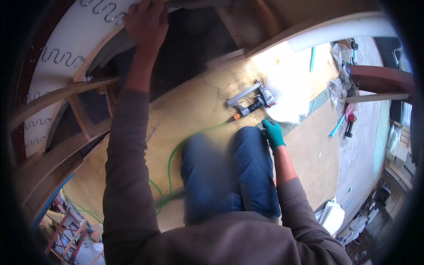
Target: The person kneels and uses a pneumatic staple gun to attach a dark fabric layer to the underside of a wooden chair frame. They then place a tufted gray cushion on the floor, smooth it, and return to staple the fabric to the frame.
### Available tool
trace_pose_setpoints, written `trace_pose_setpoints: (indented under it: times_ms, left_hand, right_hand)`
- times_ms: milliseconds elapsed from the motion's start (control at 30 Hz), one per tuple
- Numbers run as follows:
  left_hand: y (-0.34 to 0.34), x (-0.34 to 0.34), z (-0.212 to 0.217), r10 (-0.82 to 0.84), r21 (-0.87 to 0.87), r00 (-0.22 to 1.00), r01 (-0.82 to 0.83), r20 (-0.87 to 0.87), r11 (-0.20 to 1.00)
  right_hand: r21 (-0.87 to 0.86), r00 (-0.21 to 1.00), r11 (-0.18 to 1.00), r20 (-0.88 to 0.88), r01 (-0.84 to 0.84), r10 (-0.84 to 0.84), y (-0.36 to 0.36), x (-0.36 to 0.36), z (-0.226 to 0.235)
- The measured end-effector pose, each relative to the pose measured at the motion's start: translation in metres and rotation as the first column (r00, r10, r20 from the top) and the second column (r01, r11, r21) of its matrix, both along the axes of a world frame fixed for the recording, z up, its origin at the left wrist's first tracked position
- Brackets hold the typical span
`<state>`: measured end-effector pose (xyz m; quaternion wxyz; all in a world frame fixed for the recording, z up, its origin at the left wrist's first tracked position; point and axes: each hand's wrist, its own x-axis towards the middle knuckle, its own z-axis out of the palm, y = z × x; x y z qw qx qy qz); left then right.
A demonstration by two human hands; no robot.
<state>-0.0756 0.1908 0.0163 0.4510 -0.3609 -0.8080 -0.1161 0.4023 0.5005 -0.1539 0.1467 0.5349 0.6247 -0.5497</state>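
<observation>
Left hand (148,24) at the wooden frame (66,92), eleven o'clock.
Cannot tell either grip; best keep the gloved right hand (274,134), three o'clock, clear of the nail gun (266,96).

Single head view, left lens of a side-by-side fisheye pair worn by the person. Faces steeply down, upright, unmirrored. Close range: brown top (225,240) fills the lower edge, blue jeans (254,170) sit mid-frame, left hand (148,24) reaches the upper edge, right hand (274,134) right of centre. Very wide coverage; straight edges bow, dark round rim cuts the corners.
</observation>
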Motion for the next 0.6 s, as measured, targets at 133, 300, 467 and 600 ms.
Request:
trace_pose_setpoints:
  times_ms: [133, 300, 467, 600]
  left_hand:
    - [0.009, 0.014, 0.007, 0.101, 0.022, 0.992, -0.103, 0.082, 0.994]
    - [0.012, 0.02, 0.016, 0.044, 0.088, 0.975, -0.064, 0.216, 0.994]
    - [0.009, 0.018, 0.017, 0.018, 0.101, 0.982, -0.038, 0.189, 0.994]
    - [0.009, 0.021, 0.02, 0.0, 0.086, 0.978, -0.019, 0.209, 0.996]
  right_hand:
    - [-0.147, 0.992, 0.988, -0.111, 0.042, -0.059, 0.002, -0.037, -0.054]
    - [0.0, 0.957, 0.96, 0.069, 0.281, -0.28, -0.018, -0.093, -0.1]
    - [0.247, 0.955, 0.923, -0.063, 0.296, -0.289, -0.037, -0.086, -0.083]
    - [-0.193, 0.761, 0.921, -0.52, 0.339, -0.388, -0.068, -0.081, -0.007]
